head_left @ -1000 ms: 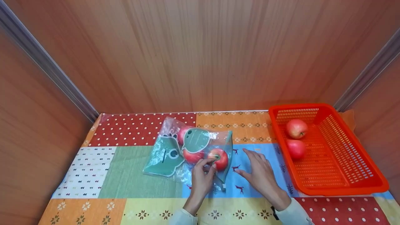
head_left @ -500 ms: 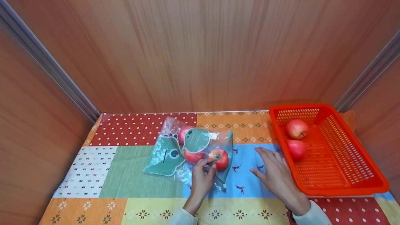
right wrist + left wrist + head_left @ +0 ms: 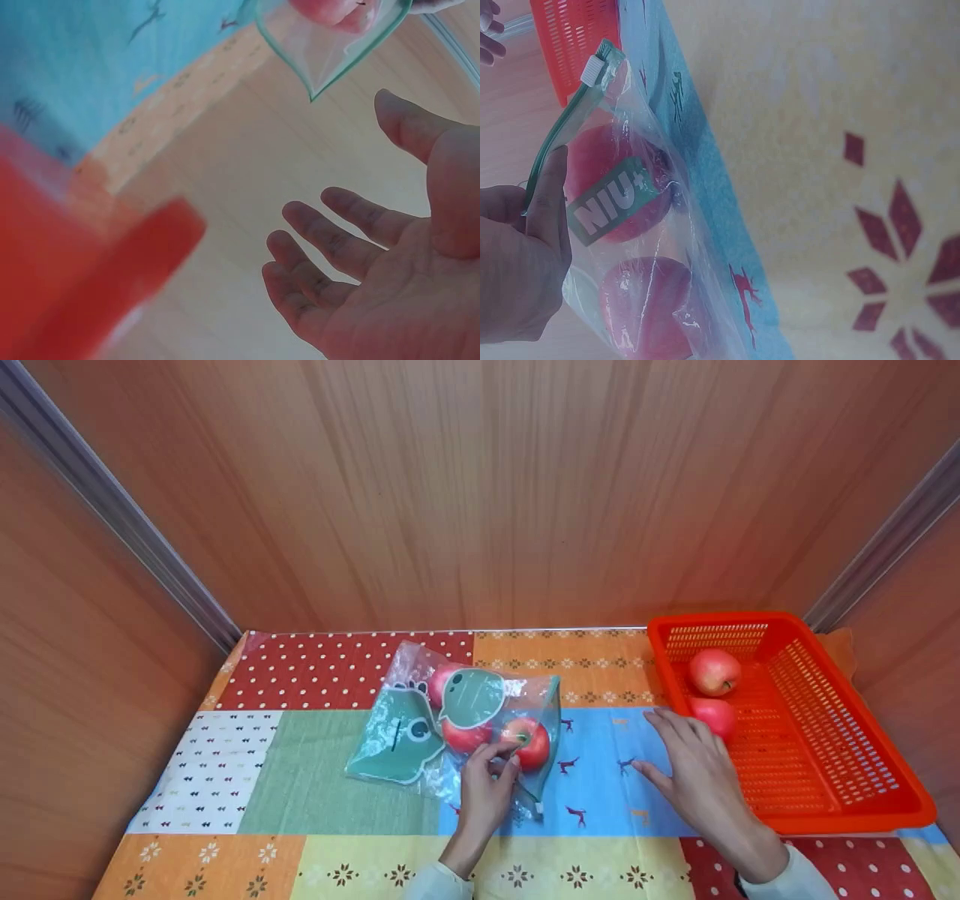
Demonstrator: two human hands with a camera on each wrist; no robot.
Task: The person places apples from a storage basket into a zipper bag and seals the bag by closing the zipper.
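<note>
A clear zip bag (image 3: 405, 735) with a green dinosaur print lies on the cloth, holding apples; three show, one an apple (image 3: 534, 751) near the mouth. My left hand (image 3: 486, 784) pinches the bag's green-edged mouth between thumb and fingers, as the left wrist view shows, with a white slider (image 3: 592, 71) at the end of the zip. My right hand (image 3: 701, 772) holds nothing, its fingers spread beside the left wall of an orange basket (image 3: 847, 819). Inside that basket, a pale red apple (image 3: 715, 669) and a pinker apple (image 3: 715, 718) sit at the left side.
A patchwork tablecloth (image 3: 322, 780) covers the table. Wooden panels (image 3: 480, 495) stand close behind it and at both sides. The basket takes up the right end of the table, its rim raised near my right hand.
My right hand has moved right, away from the bag to the basket's left rim. The left hand and the bag have stayed in place.
</note>
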